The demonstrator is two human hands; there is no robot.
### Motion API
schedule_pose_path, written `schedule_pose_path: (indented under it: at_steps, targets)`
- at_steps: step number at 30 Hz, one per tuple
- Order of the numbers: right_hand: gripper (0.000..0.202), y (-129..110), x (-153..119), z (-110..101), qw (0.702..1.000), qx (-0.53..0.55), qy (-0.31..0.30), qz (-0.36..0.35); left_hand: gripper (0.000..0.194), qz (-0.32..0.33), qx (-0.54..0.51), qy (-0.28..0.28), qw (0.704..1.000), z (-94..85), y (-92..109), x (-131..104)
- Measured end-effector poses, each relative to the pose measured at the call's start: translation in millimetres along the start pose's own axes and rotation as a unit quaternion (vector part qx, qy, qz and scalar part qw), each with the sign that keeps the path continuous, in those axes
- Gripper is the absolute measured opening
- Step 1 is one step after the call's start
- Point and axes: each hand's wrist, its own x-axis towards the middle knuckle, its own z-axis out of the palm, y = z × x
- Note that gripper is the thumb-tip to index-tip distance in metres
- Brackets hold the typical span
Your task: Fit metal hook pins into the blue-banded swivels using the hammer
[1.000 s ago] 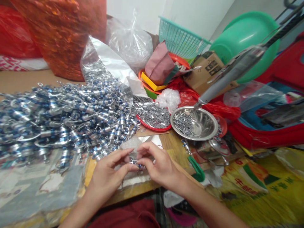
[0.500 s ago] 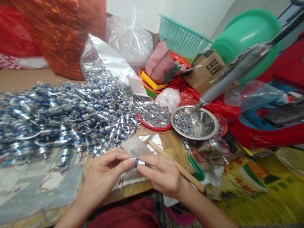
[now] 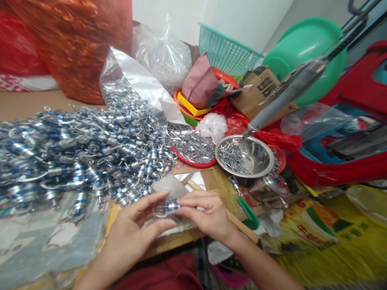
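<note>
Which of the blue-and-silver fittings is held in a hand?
The fitting at the fingertips of the right hand, in front of the grey block; another fitting lies apart by the steel bowl, while the heap holds many more.

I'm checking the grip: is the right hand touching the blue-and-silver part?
Touching: in the head view, the right hand pinches one end of the blue-and-silver part.

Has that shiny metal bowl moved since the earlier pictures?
No. The metal bowl still sits up against the right edge of the red-rimmed tray, just as before.
</note>
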Motion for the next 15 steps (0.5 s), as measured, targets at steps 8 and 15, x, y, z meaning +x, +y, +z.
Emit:
schedule_pose_path:
  at_steps: [8, 15]
  targets:
    - [0.025, 48.2, 68.4, -38.5, 0.913, -0.395, -0.036, 0.09, 0.057, -0.08, -0.13, -0.042, 0.987, 0.9, -1.7, 2.2]
    - [0.025, 107.4, 120.0, -44.2, 0.856, -0.489, -0.095, 0.14, 0.059, -0.11, -0.128, -0.097, 0.981, -0.1, 2.4, 1.8]
